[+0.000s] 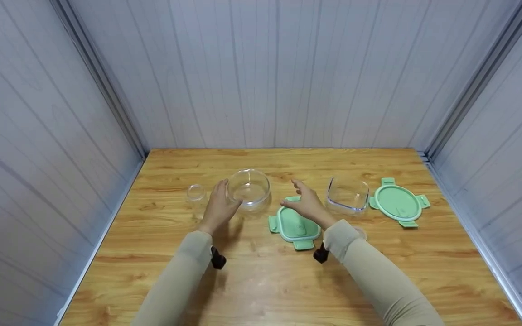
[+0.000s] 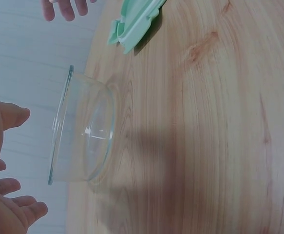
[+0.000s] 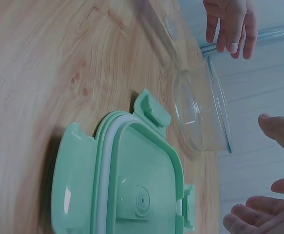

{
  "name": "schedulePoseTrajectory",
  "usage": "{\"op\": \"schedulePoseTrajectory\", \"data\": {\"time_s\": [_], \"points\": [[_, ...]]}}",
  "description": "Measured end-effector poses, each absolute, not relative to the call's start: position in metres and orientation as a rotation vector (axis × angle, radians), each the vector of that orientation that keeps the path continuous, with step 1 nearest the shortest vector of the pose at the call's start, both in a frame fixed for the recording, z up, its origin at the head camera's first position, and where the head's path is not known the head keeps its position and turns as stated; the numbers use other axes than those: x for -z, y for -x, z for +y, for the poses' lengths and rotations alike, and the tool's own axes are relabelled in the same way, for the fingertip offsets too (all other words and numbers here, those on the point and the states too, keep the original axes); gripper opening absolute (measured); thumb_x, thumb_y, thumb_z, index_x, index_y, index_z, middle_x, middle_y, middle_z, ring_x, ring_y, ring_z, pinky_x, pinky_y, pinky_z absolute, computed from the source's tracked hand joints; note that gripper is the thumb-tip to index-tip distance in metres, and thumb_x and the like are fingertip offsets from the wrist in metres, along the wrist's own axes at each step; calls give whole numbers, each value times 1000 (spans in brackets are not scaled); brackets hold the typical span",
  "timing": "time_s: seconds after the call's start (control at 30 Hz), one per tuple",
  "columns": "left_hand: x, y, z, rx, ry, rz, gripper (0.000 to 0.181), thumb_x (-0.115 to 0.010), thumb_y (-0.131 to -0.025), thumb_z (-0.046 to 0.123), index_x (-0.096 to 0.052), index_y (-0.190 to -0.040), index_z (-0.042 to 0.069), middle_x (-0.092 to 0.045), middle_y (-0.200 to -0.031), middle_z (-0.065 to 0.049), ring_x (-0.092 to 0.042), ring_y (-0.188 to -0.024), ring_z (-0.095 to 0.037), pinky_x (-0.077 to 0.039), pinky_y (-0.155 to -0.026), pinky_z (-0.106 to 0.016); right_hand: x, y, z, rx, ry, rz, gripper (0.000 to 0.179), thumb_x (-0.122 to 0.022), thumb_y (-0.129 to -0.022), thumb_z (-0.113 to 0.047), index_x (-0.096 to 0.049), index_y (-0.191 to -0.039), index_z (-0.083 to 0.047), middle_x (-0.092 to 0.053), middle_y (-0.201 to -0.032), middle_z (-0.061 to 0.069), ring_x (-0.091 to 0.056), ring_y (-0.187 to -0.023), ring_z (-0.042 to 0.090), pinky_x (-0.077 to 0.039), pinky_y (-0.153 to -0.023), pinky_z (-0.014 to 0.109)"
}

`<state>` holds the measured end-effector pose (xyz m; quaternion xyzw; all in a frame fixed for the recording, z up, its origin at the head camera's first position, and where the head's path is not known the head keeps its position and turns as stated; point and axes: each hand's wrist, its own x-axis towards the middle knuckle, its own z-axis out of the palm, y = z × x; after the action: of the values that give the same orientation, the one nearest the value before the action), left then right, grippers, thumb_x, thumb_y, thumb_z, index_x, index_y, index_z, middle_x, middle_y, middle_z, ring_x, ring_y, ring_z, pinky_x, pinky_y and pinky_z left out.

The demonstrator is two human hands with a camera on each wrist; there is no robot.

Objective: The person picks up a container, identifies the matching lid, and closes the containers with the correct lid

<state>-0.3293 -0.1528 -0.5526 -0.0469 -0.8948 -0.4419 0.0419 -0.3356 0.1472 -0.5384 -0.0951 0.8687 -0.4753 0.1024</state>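
Note:
My left hand (image 1: 219, 207) is at the left side of a round clear glass bowl (image 1: 254, 199), fingers spread and holding nothing. In the left wrist view the bowl (image 2: 78, 131) stands upright on the table, with a gap between thumb and rim. My right hand (image 1: 308, 206), also spread and holding nothing, hovers over a squarish green lid (image 1: 295, 226) with clip flaps. The right wrist view shows this lid (image 3: 142, 180) lying with its inner side and pale seal up, next to the bowl (image 3: 195, 112). The right hand's thumb points toward the bowl.
A squarish clear glass container (image 1: 347, 197) stands right of my right hand, with a round green lid (image 1: 398, 202) beyond it. Left of my left hand is a small clear round vessel (image 1: 196, 193). Another small clear round piece (image 1: 361, 233) is partly hidden by the right sleeve. Panels wall the wooden table (image 1: 261, 285).

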Motion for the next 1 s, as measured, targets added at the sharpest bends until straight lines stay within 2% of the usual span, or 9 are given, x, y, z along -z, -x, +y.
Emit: {"op": "schedulePoseTrajectory", "data": {"time_s": [0.5, 0.73, 1.0], "points": [[558, 335, -158, 1525, 44, -2711, 84, -72, -105, 29, -26, -168, -4, -27, -175, -27, -29, -162, -46, -31, -132, -61, 547, 344, 126, 1531, 302, 2541, 83, -79, -101, -24, -34, -168, -3, -43, -167, 28, -47, -152, 47, -46, -121, 60], [560, 337, -157, 1635, -7, -2607, 80, -70, -106, 23, -27, -167, -5, -30, -173, -29, -28, -162, -47, -31, -132, -62, 552, 349, 117, 1651, 244, 2470, 82, -80, -100, -21, -37, -166, 0, -46, -165, 29, -48, -151, 45, -44, -124, 57], [561, 340, -156, 1752, -73, -2518, 78, -71, -104, 18, -30, -167, -2, -31, -173, -27, -31, -160, -48, -36, -128, -62, 555, 354, 109, 1776, 203, 2377, 84, -80, -100, -19, -34, -167, 3, -46, -163, 31, -47, -151, 46, -45, -124, 55]]}}
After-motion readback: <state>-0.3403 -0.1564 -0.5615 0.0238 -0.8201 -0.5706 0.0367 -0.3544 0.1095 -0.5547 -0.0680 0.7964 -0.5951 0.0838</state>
